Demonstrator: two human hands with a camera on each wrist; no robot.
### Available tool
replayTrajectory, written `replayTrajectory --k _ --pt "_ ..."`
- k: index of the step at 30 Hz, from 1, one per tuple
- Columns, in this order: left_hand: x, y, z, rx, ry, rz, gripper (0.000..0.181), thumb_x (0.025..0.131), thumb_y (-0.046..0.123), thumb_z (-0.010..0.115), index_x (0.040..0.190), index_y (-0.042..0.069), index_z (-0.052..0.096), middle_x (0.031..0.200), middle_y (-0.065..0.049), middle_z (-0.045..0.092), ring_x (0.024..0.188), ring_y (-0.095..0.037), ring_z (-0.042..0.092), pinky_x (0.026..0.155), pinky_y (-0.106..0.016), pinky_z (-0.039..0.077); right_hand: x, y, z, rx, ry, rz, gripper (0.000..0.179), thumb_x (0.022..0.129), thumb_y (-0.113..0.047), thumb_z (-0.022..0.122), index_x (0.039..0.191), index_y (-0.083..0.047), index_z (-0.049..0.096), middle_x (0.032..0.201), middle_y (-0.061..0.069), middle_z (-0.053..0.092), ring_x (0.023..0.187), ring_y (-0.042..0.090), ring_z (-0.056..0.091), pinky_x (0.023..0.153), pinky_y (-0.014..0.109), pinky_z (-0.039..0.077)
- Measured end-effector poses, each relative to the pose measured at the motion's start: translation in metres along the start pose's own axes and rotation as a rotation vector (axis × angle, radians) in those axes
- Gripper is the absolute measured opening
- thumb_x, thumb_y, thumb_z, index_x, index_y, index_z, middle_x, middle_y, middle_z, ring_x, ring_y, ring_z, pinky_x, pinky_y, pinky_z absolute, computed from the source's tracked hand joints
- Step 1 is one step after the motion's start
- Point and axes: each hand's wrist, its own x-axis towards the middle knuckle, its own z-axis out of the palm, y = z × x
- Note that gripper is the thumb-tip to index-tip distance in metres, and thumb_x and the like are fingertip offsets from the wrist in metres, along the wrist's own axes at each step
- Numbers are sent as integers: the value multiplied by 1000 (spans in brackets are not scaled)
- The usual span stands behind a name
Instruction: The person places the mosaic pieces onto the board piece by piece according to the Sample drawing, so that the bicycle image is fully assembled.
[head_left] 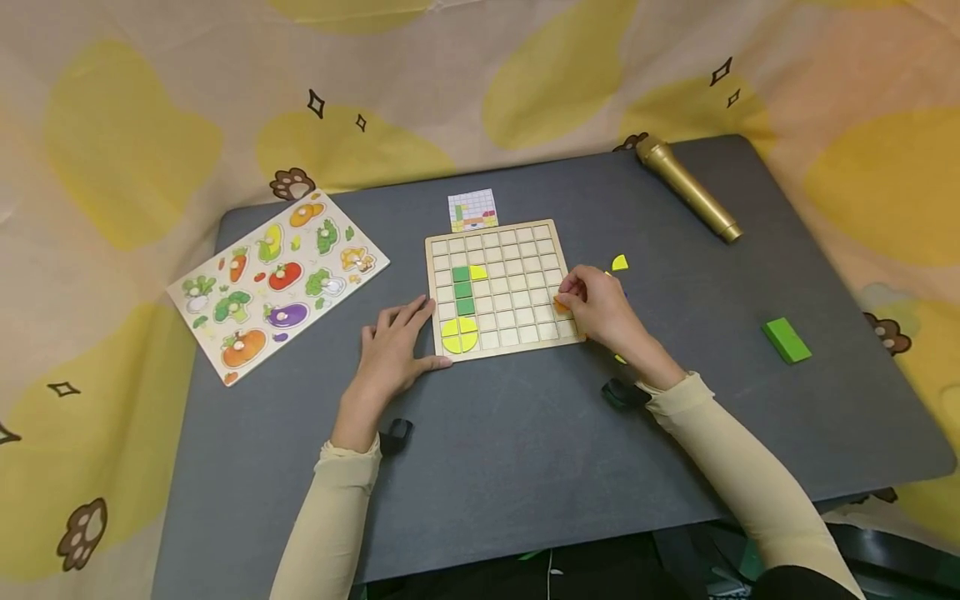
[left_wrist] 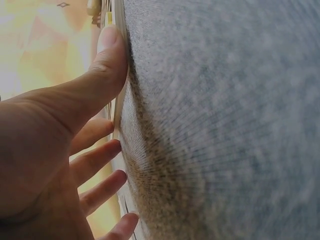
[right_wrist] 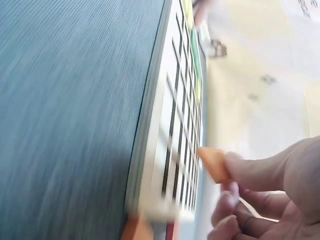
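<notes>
A wooden grid board [head_left: 517,308] with white square cells lies mid-table. On its left side are green square tiles [head_left: 463,290], a yellow tile [head_left: 477,272] and a yellow circle of quarter pieces [head_left: 459,335]. My left hand [head_left: 390,350] rests at the board's lower left corner, thumb along the near edge, fingers spread by the left side. Over the board's right edge, my right hand [head_left: 603,308] pinches a small orange tile [right_wrist: 215,164] between thumb and fingers. Yellow pieces [head_left: 619,262] lie beside that hand, partly hidden by it.
A small pattern card [head_left: 473,210] sits behind the board. To the left lies a vegetable puzzle board [head_left: 277,287]. A gold microphone [head_left: 690,190] is at the back right, a green block [head_left: 787,340] at the right. Orange and red pieces [right_wrist: 137,230] lie by the board's corner.
</notes>
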Motion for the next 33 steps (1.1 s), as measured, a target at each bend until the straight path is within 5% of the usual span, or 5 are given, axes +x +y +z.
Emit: replayTrajectory --k 15,27,33 --pt "1 1 0 0 5 2 103 87 46 86 169 21 31 178 -4 25 155 -35 28 109 -60 27 22 -45 66 49 -125 -64 8 96 -14 80 91 -8 78 80 6 72 72 18 60 69 28 45" --pt "-1 0 0 -9 4 -4 101 88 45 86 169 21 32 177 -4 26 156 -35 27 110 -61 26 24 -47 74 -73 -134 -97 6 95 -14 81 90 -10 82 89 6 65 84 22 58 75 35 45" --pt "-1 0 0 -11 3 -5 102 88 45 86 170 21 31 178 -4 25 156 -35 27 110 -61 25 19 -41 66 -47 -156 -97 9 93 -13 80 99 -6 78 97 10 64 89 24 57 81 36 45"
